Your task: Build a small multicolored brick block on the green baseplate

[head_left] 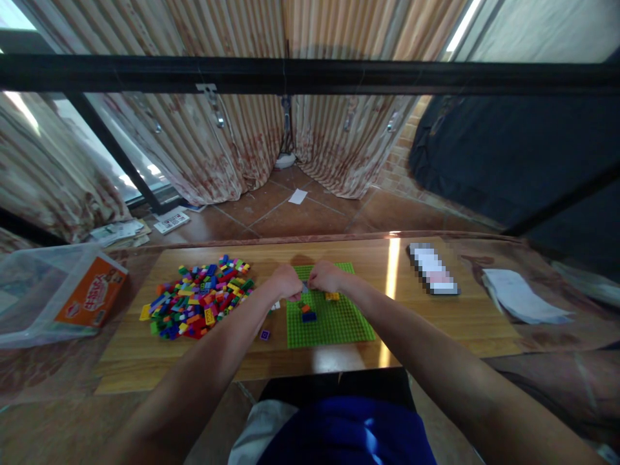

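My left hand (287, 282) and my right hand (326, 276) are close together over the far part of a green studded baseplate (339, 327). Both are closed, their fingers pinched around a small greyish toy brick (305, 286) between them. Most of that brick is hidden, and I cannot tell whether it touches the baseplate. Nearer me on the plate sit a dark blue brick (309, 317) and an orange brick (305, 309). A yellow brick (332, 296) is just below my right hand.
A heap of mixed toy bricks (203, 297) covers the left of the wooden table (421, 329). One purple brick (265, 335) lies left of the baseplate. A phone-like device (433, 268) lies at the right. A clear plastic bin (43, 290) stands beyond the table's left end.
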`<control>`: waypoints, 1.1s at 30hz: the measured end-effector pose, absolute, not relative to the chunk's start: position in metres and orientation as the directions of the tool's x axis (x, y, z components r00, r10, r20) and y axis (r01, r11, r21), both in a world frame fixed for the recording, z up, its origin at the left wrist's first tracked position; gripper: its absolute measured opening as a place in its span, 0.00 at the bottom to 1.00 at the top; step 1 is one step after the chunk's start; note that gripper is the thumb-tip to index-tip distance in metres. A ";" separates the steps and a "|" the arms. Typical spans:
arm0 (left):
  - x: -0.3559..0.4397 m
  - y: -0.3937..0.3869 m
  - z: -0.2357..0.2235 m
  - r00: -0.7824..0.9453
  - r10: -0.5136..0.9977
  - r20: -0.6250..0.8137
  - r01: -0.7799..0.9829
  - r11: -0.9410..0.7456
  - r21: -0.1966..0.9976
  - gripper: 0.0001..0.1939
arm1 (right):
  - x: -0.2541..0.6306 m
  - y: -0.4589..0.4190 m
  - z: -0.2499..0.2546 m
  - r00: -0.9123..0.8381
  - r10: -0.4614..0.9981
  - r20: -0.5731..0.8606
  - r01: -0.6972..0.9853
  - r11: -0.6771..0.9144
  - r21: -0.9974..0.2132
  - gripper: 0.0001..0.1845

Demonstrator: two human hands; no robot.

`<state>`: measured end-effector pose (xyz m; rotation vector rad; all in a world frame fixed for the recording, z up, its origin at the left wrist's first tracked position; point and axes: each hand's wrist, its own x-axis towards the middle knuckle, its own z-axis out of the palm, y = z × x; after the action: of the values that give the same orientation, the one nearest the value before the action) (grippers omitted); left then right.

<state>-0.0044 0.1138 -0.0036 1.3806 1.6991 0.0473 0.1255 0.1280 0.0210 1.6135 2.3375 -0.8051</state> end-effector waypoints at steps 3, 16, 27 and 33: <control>-0.004 0.117 -0.010 0.046 0.789 -0.612 0.777 0.357 0.519 0.09 | 0.125 0.129 0.019 -0.390 0.806 -0.444 0.910 0.264 -0.320 0.11; -0.011 0.101 0.005 0.104 0.865 -0.490 0.824 0.201 0.529 0.11 | 0.142 0.123 0.019 -0.410 0.862 -0.299 0.866 0.265 -0.425 0.11; -0.010 0.075 -0.003 0.260 0.961 -0.095 0.851 -0.182 0.493 0.33 | 0.200 0.052 -0.019 -0.291 0.953 0.078 0.776 0.283 -0.563 0.18; -0.009 0.076 -0.011 0.339 0.940 -0.031 0.866 -0.299 0.402 0.30 | 0.198 0.046 -0.041 -0.282 0.947 0.154 0.764 0.319 -0.560 0.15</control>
<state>-0.0091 0.0759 -0.0112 2.2615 1.5993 0.2986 0.1982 0.0464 -0.0406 2.0508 2.8933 -0.7190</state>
